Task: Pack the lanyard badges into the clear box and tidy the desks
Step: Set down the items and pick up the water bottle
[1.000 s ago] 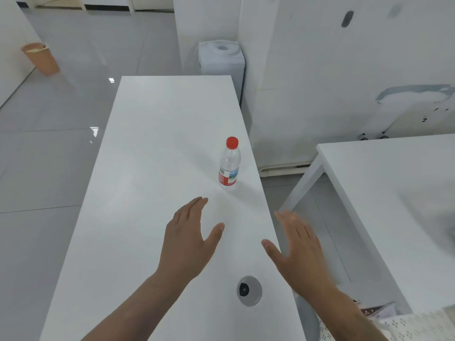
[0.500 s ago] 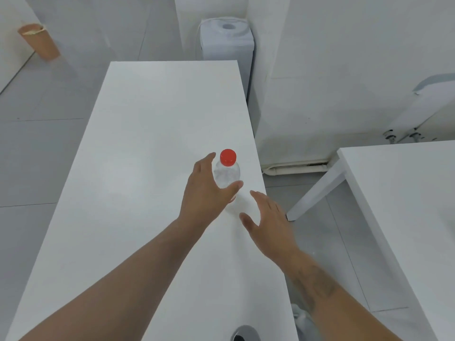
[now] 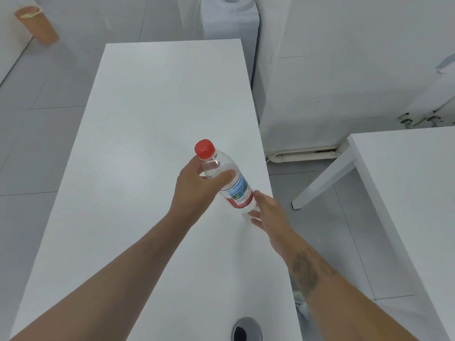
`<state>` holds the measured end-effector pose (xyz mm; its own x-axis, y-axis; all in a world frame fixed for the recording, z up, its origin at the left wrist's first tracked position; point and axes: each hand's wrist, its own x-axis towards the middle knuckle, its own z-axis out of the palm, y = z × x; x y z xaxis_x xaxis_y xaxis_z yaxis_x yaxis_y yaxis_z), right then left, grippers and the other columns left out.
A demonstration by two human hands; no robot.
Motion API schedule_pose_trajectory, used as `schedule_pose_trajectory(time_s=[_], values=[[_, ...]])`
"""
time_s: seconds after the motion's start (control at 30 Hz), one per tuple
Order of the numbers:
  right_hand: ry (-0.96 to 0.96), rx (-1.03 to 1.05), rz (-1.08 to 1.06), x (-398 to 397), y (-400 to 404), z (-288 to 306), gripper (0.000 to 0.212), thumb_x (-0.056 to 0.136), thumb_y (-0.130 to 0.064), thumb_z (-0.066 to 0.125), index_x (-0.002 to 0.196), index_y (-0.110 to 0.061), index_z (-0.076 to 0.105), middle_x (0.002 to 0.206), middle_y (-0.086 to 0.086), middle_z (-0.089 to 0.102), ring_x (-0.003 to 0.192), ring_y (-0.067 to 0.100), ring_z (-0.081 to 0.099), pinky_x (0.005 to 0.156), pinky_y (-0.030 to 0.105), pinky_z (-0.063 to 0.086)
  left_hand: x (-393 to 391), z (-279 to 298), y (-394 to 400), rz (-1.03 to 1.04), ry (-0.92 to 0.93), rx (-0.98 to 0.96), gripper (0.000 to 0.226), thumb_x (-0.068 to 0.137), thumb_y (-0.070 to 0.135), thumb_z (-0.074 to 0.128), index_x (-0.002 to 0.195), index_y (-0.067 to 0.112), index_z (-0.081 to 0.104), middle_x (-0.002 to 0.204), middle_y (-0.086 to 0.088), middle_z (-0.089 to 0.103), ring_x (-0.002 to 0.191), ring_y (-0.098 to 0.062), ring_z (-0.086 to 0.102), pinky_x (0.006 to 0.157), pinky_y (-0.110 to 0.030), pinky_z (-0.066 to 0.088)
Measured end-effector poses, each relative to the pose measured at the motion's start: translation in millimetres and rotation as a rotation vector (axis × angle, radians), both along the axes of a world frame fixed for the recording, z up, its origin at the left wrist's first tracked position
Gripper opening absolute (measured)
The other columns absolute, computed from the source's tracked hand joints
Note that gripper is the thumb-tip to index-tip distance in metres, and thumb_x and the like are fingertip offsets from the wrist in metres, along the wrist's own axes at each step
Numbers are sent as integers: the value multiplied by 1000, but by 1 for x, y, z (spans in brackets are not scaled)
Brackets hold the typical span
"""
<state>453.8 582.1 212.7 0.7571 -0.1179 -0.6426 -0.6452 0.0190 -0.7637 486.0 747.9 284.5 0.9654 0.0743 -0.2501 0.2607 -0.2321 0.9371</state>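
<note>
A: Left hand (image 3: 197, 188)?
B: Wrapped round the upper part of a water bottle (image 3: 227, 178), thumb across the front, fingers curled behind. Holding it tilted, red cap (image 3: 204, 149) leaning up and to the left, base down to the right.

A: Right hand (image 3: 268, 212)?
B: Just below the bottle's base, fingers straight and loosely spread, fingertips touching or nearly touching the bottom end; hard to tell which. Not gripping anything.

A: Bottle itself?
B: Clear plastic, label (image 3: 237, 190) with a blue-green picture and a red band near the lower half. Seems lifted off the desk (image 3: 147, 114), though the base is partly hidden by the right hand.

A: Anything else on that desk?
B: A round metal cable hole (image 3: 247, 329) near the close edge, right of centre. Otherwise only the 2 forearms crossing above the white top.

A: Lanyard badges and clear box?
B: Neither in view, so impossible to say where.

A: Around the desk?
B: A 2nd white desk (image 3: 413, 193) to the right, well apart from the 1st, with grey floor between. A white water dispenser (image 3: 230, 18) at the far end, standing against the wall. An orange bin (image 3: 37, 24) on the floor at far left, beside the wall. A pale pipe (image 3: 302, 155) along the base of the wall between the 2 desks.
</note>
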Motion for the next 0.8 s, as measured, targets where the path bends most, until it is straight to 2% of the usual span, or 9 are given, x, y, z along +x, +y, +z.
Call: schedule_pose_trajectory(time_s=[0.1, 0.17, 0.27, 0.37, 0.43, 0.63, 0.8], values=[[56, 133, -45, -18, -6, 5, 31, 100, -43, 46, 108, -23, 68, 108, 7, 71, 97, 24, 71, 92, 39, 55, -21, 12, -3, -2, 0, -44, 28, 81, 24, 75, 102, 39, 64, 95, 20, 72, 83, -1, 70, 76, -29, 61], [63, 164, -57, -36, -12, 10, 29, 98, -42, 50, 106, -22, 70, 105, 8, 73, 95, 24, 72, 90, 38, 57, -40, 20, -4, -6, 4, -60, 27, 82, 23, 74, 99, 40, 63, 93, 23, 72, 83, -3, 70, 75, -30, 62], [99, 172, -35, -70, -22, 18, 28, 97, -40, 54, 105, -21, 72, 102, 8, 74, 92, 26, 73, 87, 37, 58, -76, 28, -7, -1, 11, -74, 26, 83, 23, 74, 98, 41, 63, 94, 23, 72, 86, -5, 71, 74, -30, 62], [116, 188, -15, -109, -28, 29, 28, 97, -39, 55, 106, -19, 72, 103, 9, 73, 91, 26, 74, 79, 34, 59, -119, 38, -11, 22, 19, -97, 27, 84, 21, 74, 99, 40, 63, 92, 27, 71, 85, -1, 71, 69, -23, 60], [123, 168, -5, -136, -33, 39, 27, 97, -38, 54, 106, -20, 72, 104, 9, 72, 91, 26, 73, 80, 33, 59, -149, 41, -12, 36, 25, -95, 29, 84, 22, 75, 102, 40, 62, 92, 28, 71, 86, 0, 70, 67, -21, 58], [135, 118, 6, -227, -45, 59, 24, 97, -35, 54, 101, -19, 71, 100, 9, 71, 93, 27, 72, 85, 38, 59, -238, 49, -20, 57, 74, -104, 34, 83, 22, 75, 114, 30, 65, 104, 12, 73, 94, -7, 71, 70, -26, 60], [112, 119, 7, -304, -50, 75, 25, 100, -35, 49, 108, -20, 67, 100, 5, 71, 94, 22, 71, 83, 31, 59, -309, 55, -29, 37, 51, -94, 33, 84, 20, 73, 115, 28, 65, 103, 11, 74, 93, -8, 71, 71, -26, 60]])
